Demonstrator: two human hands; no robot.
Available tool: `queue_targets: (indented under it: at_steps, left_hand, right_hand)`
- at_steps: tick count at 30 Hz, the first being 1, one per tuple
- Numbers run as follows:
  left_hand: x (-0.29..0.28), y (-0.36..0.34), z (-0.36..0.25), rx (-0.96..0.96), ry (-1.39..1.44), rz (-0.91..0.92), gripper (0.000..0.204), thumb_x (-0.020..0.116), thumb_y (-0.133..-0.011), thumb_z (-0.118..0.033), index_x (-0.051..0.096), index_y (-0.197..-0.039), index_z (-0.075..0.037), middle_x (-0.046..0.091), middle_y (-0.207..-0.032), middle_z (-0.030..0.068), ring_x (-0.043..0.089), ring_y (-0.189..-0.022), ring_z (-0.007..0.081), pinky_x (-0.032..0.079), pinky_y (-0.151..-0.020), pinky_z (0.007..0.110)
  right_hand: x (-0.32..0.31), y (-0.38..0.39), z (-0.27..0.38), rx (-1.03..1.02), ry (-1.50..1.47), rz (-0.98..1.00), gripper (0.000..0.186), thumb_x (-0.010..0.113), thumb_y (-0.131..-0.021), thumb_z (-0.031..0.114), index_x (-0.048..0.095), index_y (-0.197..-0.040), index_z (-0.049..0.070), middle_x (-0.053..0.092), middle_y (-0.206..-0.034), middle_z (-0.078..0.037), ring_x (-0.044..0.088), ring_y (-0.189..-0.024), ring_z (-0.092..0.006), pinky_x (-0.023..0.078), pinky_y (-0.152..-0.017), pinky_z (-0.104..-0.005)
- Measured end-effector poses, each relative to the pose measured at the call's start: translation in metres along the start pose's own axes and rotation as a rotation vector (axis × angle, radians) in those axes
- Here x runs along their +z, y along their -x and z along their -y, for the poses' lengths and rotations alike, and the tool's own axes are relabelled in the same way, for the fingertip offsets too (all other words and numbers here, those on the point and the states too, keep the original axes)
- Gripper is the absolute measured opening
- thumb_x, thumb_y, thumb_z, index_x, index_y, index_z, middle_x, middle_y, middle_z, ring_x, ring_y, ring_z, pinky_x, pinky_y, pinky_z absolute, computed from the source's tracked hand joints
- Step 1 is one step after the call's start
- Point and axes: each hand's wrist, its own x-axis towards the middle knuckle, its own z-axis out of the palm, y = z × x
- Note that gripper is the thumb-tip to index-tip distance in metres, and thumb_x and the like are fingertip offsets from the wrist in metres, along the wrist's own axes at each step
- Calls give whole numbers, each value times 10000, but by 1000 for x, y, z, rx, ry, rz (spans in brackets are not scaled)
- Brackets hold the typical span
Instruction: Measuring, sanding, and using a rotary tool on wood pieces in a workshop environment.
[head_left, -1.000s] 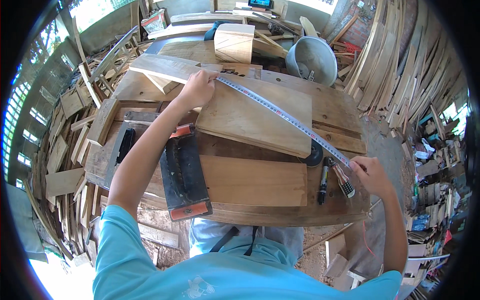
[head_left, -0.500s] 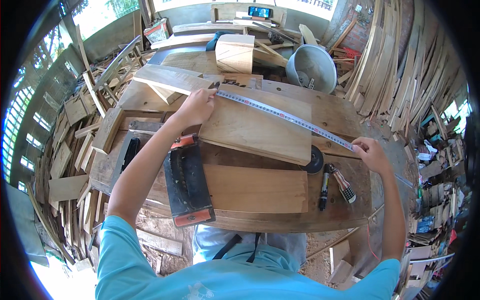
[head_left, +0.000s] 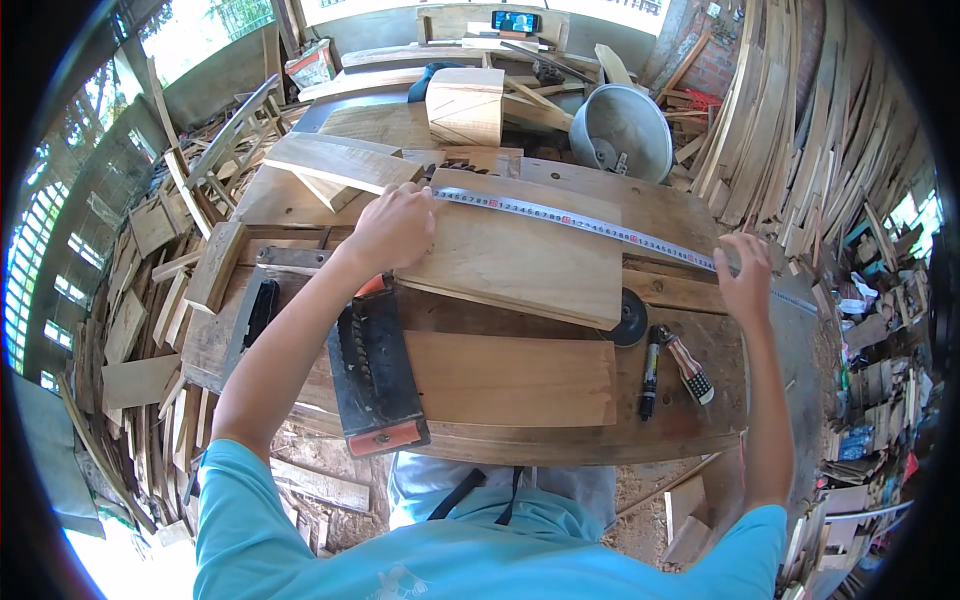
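Note:
A pale wooden board (head_left: pixel 520 255) lies on the workbench in front of me. Stretched across its far part is a white tape measure (head_left: pixel 570 219), which runs on past the board's right edge. My left hand (head_left: pixel 400 222) pinches the tape at the board's far left corner. Beyond the right edge, my right hand (head_left: pixel 743 275) grips the tape between thumb and fingers, and more tape shows past it. A black hand tool with orange ends (head_left: pixel 375 370) lies below my left forearm. Nearer me is a flat brownish board (head_left: pixel 510 380).
A black marker (head_left: pixel 650 375) and a red-and-white handled tool (head_left: pixel 688 368) lie beside a black disc (head_left: pixel 628 320). Behind are a wood block (head_left: pixel 465 108), a grey bucket (head_left: pixel 622 135) and a propped phone (head_left: pixel 515 22). Wood strips (head_left: pixel 770 110) lean at the right.
My right hand has moved up and slightly right with the tape, which now lies at a flatter angle. Along the board the tape has slid leftward. My left hand remains at the corner.

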Motion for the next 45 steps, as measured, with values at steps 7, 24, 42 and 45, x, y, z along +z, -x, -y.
queue_targets:
  at_steps: [7,24,42,45]
  left_hand:
    - [1,3,-9,-6,-54,-11,462,516,-1001,-200,581,-1334,114,641,-1253,280,621,-1203,433,504,-1033,493]
    - [6,9,-24,-87,6,26,848,448,-1053,-550,427,-1449,200,523,-1408,346,511,-1317,476,428,-1126,479]
    - [9,13,-28,-41,-57,-51,839,501,-1037,-542,455,-1425,200,552,-1380,315,540,-1281,442,474,-1084,464]
    - [15,13,-25,-23,-86,-88,818,503,-1041,-529,466,-1414,197,555,-1372,310,546,-1276,438,483,-1076,465]
  right_hand:
    - [3,40,68,678,-736,91,257,633,-1026,244,691,-889,35,676,-777,-54,633,-624,-165,499,-592,-308]
    - [62,20,103,1574,-1728,298,439,663,-1009,479,653,-1193,80,747,-981,-95,688,-770,-172,462,-608,-278]
    - [92,7,107,1466,-1532,247,250,680,-1005,272,678,-1014,22,748,-914,-82,696,-696,-146,480,-546,-268]
    - [92,5,108,1420,-1473,245,247,680,-1002,252,690,-972,7,753,-890,-90,702,-680,-147,483,-543,-262]
